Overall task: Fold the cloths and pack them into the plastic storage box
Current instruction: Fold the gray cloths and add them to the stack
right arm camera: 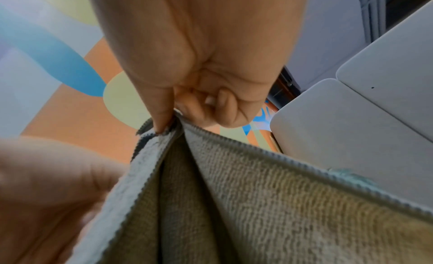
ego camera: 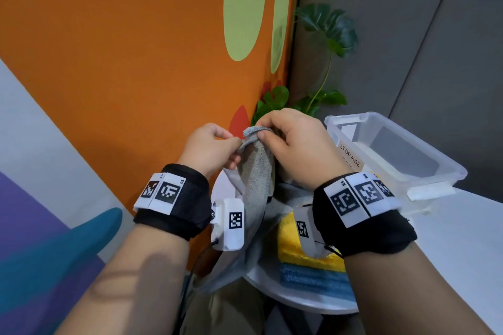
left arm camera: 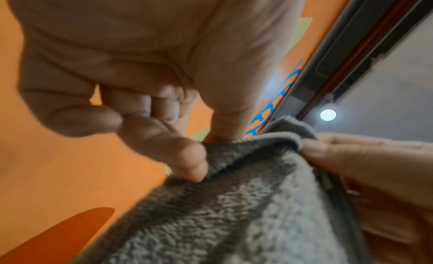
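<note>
Nearest me on the white surface (ego camera: 449, 239): blue cloth (ego camera: 313, 276) at the front edge, yellow cloth (ego camera: 292, 239) lying on it, both flat; grey cloth (ego camera: 258, 171) is lifted above them, its lower part hanging down past the surface edge; my left hand (ego camera: 211, 148) has its grip closed on the cloth's top hem, thumb and forefinger pinching it; my right hand (ego camera: 294, 144) grips the same hem just beside, thumb and fingers curled round the bunched corner; both hands close together, cloth draped between and below them; past my right hand, the clear plastic storage box (ego camera: 394, 149) sits on the surface, lid off; behind it a green plant (ego camera: 326, 32); orange wall (ego camera: 136, 62) beyond my left.
</note>
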Demonstrator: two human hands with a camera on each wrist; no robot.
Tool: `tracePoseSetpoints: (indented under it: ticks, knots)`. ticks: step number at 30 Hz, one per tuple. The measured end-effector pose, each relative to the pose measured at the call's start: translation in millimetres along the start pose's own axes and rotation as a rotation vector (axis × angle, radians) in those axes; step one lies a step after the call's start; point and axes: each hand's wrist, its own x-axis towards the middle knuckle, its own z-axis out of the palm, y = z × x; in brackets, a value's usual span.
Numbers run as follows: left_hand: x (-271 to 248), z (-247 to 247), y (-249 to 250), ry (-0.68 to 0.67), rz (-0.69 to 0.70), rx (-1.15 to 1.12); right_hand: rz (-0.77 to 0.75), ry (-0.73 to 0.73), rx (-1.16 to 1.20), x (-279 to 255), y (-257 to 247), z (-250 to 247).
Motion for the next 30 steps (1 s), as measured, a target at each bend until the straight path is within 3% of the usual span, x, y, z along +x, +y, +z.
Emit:
tracePoseSetpoints:
  ticks: [3, 7, 11, 16, 18, 21, 25, 27, 30]
  knots:
    - [5, 0, -11, 0.004, -0.001, 0.152, -0.006, -0.022, 0.007, 0, 0, 0]
    - [16, -7, -17, 0.145, 0.036, 0.266, 0.053, -0.051, 0.021, -3, 2, 2]
    - [25, -21, -25, 0.206, 0.061, 0.424, 0.104, 0.043, 0.181, -1, 6, -2]
    - [26, -25, -26, 0.178, 0.115, 0.251, 0.110, 0.082, 0.271, 4, 9, -8]
    - [23, -23, -19, 0.128, 0.115, 0.207, 0.091, 0.084, 0.242, 3, 8, -6]
    - [20, -25, -13, -0.081, 0.013, 0.210, 0.092, 0.091, 0.207, 1, 7, -3]
    - [18, -24, -18, -0.291, -0.025, 0.204, 0.119, 0.099, 0.209, -1, 8, -4]
    - [16, -23, -19, -0.329, -0.014, 0.194, 0.127, 0.093, 0.195, -1, 10, -5]
    - [12, -23, -15, -0.247, 0.047, 0.356, 0.150, 0.106, 0.139, -2, 12, -3]
